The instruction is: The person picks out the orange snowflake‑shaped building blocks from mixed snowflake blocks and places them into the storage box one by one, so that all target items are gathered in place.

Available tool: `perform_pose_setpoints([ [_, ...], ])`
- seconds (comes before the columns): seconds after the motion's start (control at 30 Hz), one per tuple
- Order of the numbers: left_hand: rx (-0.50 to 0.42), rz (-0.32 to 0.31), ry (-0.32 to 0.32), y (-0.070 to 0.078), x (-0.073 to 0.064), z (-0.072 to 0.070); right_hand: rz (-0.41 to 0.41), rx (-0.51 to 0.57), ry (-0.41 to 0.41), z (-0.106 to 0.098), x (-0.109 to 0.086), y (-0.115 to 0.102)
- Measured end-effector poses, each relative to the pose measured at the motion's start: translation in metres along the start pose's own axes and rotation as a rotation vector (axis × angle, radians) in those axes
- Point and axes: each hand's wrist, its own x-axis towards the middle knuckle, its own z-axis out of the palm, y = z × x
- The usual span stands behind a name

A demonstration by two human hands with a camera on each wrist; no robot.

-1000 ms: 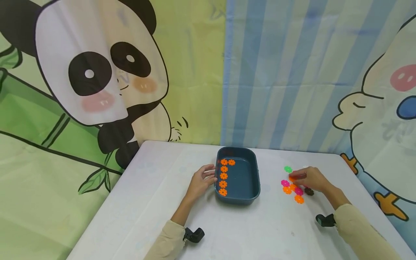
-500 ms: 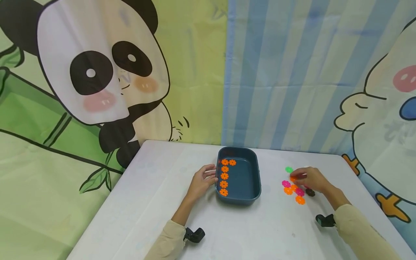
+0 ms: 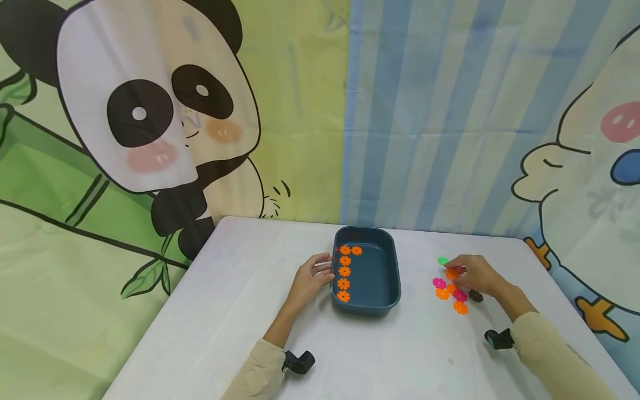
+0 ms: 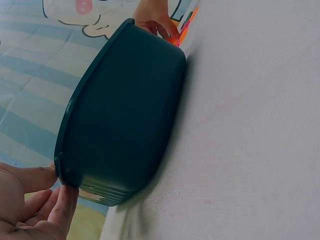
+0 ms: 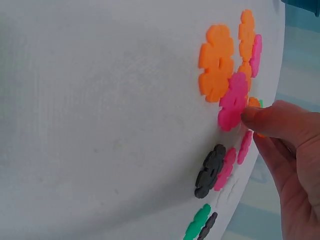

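Observation:
A dark teal plastic tray (image 3: 376,280) stands at the table's middle. Orange flower-shaped discs (image 3: 344,271) form a column along its left side, with one more beside the top one. At the tray's left wall is my left hand (image 3: 306,282); in the left wrist view its thumb and fingers pinch the tray's rim (image 4: 61,172). To the right, my right hand (image 3: 477,274) reaches over a loose group of discs. Its thumb and forefinger pinch an orange flower-shaped disc (image 3: 452,274), partly hidden behind the thumb in the right wrist view.
Around the right hand lie a green disc (image 3: 442,260), pink discs (image 3: 439,283), orange discs (image 3: 460,307) and a dark disc (image 3: 475,295). The right wrist view shows another green disc (image 5: 197,222). A printed curtain (image 3: 400,111) hangs behind the white table (image 3: 380,355).
The right hand's fingertips have shifted slightly, so more of the orange disc under them shows. My left hand and the tray stay put.

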Motion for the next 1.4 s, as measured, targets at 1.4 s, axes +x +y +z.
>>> perform_pose_setpoints([
  [1.4,0.036,0.004,0.033,-0.031,0.011,-0.002,-0.356,0.220,0.167,0.064,0.082,-0.178],
])
